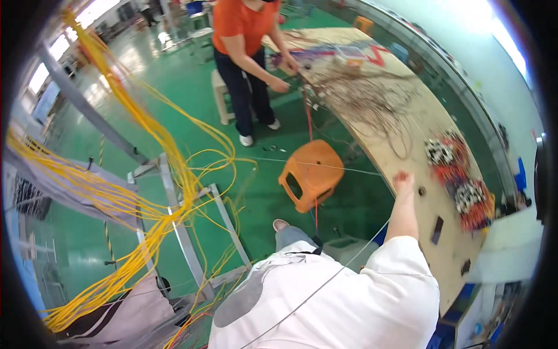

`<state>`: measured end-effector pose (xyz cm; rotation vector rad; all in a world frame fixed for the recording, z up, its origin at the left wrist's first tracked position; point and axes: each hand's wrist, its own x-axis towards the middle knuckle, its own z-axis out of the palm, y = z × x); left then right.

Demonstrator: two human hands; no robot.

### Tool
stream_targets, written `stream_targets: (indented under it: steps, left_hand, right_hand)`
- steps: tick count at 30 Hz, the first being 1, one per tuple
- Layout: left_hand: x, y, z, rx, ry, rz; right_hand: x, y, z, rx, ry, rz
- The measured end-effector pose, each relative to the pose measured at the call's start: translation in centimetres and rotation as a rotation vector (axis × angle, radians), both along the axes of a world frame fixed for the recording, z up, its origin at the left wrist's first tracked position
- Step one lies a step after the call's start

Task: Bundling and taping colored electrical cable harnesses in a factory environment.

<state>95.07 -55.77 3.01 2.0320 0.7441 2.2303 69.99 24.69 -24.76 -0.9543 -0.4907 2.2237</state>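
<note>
My right hand (403, 181) is held out over the near edge of the wooden table (430, 250), with its fingers curled in. Whatever it may hold is too small or hidden to make out. Close beside it on the tabletop lie a small dark round piece (422, 191) and a dark flat rectangular piece (437, 230). A thin pale wire (325, 165) stretches across toward the table edge near this hand. Another thin grey wire (314, 294) runs slantwise in front of my white shirt. My left hand is out of the picture.
Bundles of yellow cable (174, 215) hang over a metal frame (180, 244) at left. An orange stool (314, 171) stands ahead. Beyond it, a person in an orange top (241, 26) works at brown wires (372, 96). Connector bundles (471, 198) lie at right.
</note>
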Motion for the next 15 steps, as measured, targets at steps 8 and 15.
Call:
stream_targets:
  steps: [8,15]
  left_hand:
    - [-0.2,3.5,1.8,0.156,-0.621,1.05]
    - [-12.6,15.9,3.6,-0.768,0.052,0.633]
  right_hand:
    - [49.9,21.5,-9.5,0.119,-0.239,-0.839]
    - [77.2,19.5,-1.5,0.137,-0.323,-0.597]
